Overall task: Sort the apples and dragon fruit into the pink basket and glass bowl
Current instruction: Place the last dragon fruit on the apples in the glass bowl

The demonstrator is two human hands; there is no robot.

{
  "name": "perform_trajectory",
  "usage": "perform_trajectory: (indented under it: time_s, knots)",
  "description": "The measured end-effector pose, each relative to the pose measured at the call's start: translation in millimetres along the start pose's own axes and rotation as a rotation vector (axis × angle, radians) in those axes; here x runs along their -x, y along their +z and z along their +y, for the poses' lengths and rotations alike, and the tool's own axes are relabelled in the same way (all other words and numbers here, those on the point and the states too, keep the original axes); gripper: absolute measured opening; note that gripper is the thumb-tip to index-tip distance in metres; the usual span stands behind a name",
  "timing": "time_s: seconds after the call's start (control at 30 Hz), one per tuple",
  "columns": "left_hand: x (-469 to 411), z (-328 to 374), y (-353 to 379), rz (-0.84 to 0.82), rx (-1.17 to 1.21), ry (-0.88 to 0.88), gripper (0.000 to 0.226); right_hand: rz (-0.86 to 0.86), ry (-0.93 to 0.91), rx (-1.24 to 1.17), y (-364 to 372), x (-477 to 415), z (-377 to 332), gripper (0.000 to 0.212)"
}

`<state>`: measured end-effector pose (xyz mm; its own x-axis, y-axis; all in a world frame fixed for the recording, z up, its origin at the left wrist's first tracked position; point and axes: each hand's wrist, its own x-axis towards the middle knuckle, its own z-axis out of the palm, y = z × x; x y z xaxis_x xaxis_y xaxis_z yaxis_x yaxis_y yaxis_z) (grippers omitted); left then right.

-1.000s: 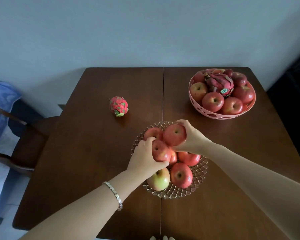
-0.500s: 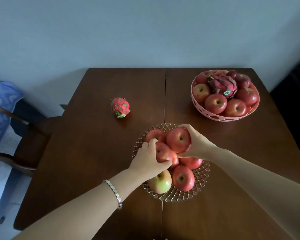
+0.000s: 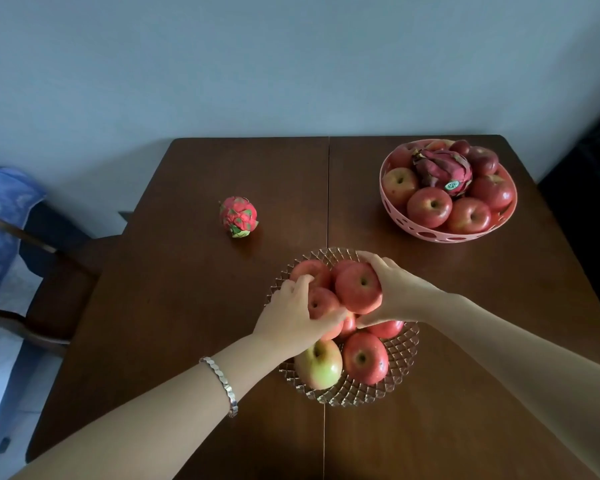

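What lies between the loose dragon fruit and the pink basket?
Only bare table, crossed by its centre seam, as the head view shows.

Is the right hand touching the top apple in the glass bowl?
Touching. The head view shows the right hand with its fingers curled round the top apple.

left hand (image 3: 289,316) and right hand (image 3: 399,293) close together, fingers of both curled in a grasp
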<state>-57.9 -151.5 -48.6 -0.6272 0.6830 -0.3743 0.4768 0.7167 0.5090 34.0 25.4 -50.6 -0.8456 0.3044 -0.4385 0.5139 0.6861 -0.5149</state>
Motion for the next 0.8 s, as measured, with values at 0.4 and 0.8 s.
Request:
perform_trajectory:
  time_s: [0.4,0.8]
  knots:
    - [-125,-56,-70,0.344,0.017,-0.319,0.088,0.107,-0.154,-0.177,-47,-64,-64,0.032]
    - [-210,-108,-82,0.403,0.531,-0.533,0.083,0.067,-0.039,-0.228,-21,-116,-63,0.021]
